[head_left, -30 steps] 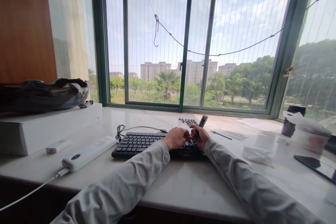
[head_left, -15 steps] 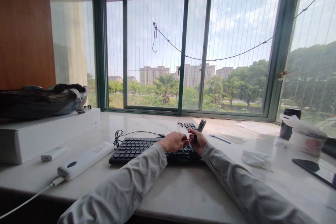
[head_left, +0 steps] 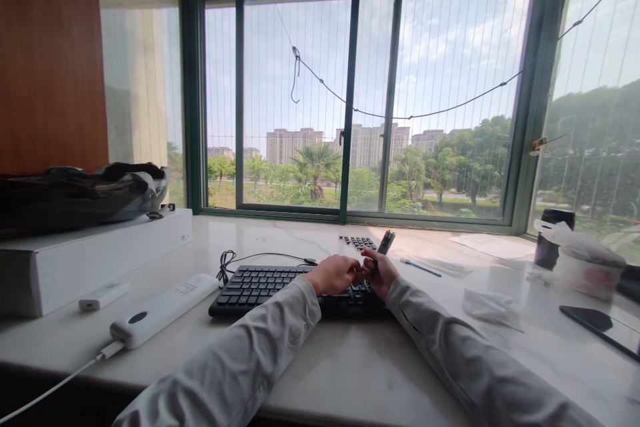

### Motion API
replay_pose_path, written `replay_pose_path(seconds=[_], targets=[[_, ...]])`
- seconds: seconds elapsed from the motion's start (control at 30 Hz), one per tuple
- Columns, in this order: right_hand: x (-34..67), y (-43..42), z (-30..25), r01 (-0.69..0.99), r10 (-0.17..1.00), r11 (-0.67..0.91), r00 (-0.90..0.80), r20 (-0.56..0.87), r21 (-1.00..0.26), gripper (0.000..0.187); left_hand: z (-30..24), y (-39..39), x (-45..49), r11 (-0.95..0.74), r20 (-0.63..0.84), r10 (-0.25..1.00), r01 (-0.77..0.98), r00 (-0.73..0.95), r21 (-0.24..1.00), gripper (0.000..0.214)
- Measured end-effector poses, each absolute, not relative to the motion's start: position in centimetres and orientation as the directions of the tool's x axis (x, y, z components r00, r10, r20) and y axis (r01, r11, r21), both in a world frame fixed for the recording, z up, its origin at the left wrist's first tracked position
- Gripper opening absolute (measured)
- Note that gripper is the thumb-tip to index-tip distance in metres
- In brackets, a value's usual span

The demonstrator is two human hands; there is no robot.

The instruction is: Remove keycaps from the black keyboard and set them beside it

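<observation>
A black keyboard (head_left: 260, 288) lies on the pale marble counter, its right part covered by both hands. My right hand (head_left: 383, 277) is closed around a dark, narrow tool (head_left: 386, 243) with a notched top end, held slanting upward above the keyboard's right side. I cannot make out the tool's exact kind. My left hand (head_left: 336, 273) is over the keys, fingers bent and drawn together close against the right hand's fingers. Anything between those fingertips is too small to see. Several loose black keycaps (head_left: 361, 243) lie in rows behind the keyboard.
A blue pen-like stick (head_left: 421, 267) lies right of my hands. Further right are a clear plastic wrapper (head_left: 490, 303), a phone (head_left: 603, 327) and a bagged tub (head_left: 587, 267). At left are a white power bank (head_left: 160, 310) with cable, a small white device (head_left: 105, 296) and a white box (head_left: 100, 260).
My left hand has shifted slightly right, its fingertips closer to the right hand. The dark tool has moved a little to the right with my right hand. The keyboard stays in place.
</observation>
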State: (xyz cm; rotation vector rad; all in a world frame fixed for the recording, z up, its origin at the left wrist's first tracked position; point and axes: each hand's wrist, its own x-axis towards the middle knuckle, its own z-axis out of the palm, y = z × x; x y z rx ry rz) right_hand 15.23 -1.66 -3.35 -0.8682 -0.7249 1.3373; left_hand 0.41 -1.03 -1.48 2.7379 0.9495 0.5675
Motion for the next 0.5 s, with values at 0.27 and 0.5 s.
replay_pose_path(seconds=[0.27,0.5], targets=[[15.16,-1.77,-3.39,-0.533,0.995,0.033,0.099,-0.024,-0.845,0.022,-1.48,-0.83,0.54,-0.756,0.243,0.593,0.427,0.768,0.496,0.026],[15.28,-1.75,-3.51,-0.534,0.994,0.031,0.104,-0.029,-0.845,0.023,-1.51,-0.85,0.61,-0.75,0.224,0.574,0.397,0.787,0.529,0.027]])
